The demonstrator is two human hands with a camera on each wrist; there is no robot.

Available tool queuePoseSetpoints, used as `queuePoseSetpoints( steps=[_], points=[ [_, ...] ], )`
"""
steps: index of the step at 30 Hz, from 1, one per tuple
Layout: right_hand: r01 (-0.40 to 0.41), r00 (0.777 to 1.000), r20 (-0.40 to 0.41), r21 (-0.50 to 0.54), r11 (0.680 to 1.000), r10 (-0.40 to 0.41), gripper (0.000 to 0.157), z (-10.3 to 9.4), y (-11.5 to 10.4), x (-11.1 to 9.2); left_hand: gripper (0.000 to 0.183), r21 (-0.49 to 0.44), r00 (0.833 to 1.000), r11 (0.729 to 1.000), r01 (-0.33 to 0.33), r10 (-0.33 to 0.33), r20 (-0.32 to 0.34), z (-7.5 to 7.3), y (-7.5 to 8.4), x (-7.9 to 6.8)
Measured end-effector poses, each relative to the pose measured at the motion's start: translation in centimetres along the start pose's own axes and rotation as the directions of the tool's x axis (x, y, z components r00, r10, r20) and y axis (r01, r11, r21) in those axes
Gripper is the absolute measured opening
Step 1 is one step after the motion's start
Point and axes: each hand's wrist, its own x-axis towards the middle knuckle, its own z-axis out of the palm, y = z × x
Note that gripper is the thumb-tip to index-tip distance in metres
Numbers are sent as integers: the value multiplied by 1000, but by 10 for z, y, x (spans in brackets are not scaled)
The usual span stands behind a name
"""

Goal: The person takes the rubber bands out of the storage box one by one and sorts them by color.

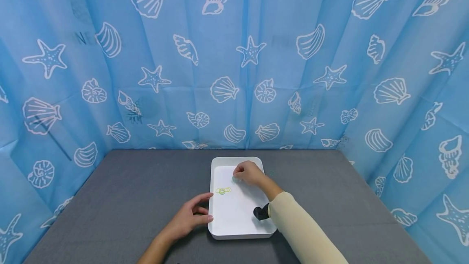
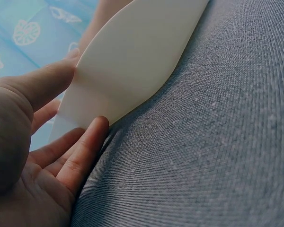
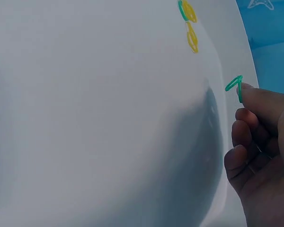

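Observation:
A white rectangular tray [image 1: 238, 220] lies on the grey cloth. Over its far part, my right hand [image 1: 248, 172] pinches a small green rubber band [image 3: 240, 91] between thumb and forefinger, and the band bends into a folded loop. Several yellow rubber bands [image 1: 228, 190] lie in a short row toward the tray's left side, together with a green one [image 3: 182, 10]. My left hand [image 1: 190, 217] touches the tray's left wall from outside with its fingertips and thumb. In the left wrist view, those fingers [image 2: 87, 144] rest against the pale wall.
Just beyond the tray's right rim, another small green ring [image 1: 272, 173] lies on the grey cloth-covered table [image 1: 146, 190]. A blue curtain [image 1: 234, 68] with white shell prints stands behind and to both sides. A black strap device [image 1: 261, 213] sits on the right wrist.

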Motion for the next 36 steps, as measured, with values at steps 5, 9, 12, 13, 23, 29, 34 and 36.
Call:
queuePoseSetpoints(
  steps=[5, 9, 12, 13, 23, 29, 34, 36],
  points=[
    [8, 1000, -15, -43, 999, -8, 9, -5, 3, 0, 62, 6, 1000, 1000, -2, 2, -5, 0, 0, 0],
    [-4, 1000, 9, -79, 997, 4, 10, -3, 4, 0, 62, 10, 1000, 1000, 0, 1, -12, 0, -1, 0],
    [-3, 999, 37, -110, 994, 7, 11, -1, 3, -1, 62, 6, 1000, 1000, -2, 2, -8, 0, -1, 0],
    [-4, 999, 45, -117, 993, 9, 11, -1, 3, -1, 62, 6, 1000, 1000, -1, 1, -8, 0, -1, -1],
    [-28, 998, 47, -150, 988, 36, 13, 0, 0, -3, 62, 20, 1000, 1000, 5, -5, -9, 0, 1, 0],
    [8, 1000, 2, -150, 989, -8, 11, -7, 1, -2, 62, 11, 1000, 1000, 7, -7, -2, 0, 0, 0],
    [30, 1000, -5, -100, 995, -30, 10, -17, -4, -4, 62, 10, 1000, 1000, 11, -11, -6, 1, 0, 0],
    [49, 999, -14, -80, 996, -50, 9, -22, -5, -4, 62, 8, 1000, 1000, 12, -12, -8, 1, 1, -1]
  ],
)
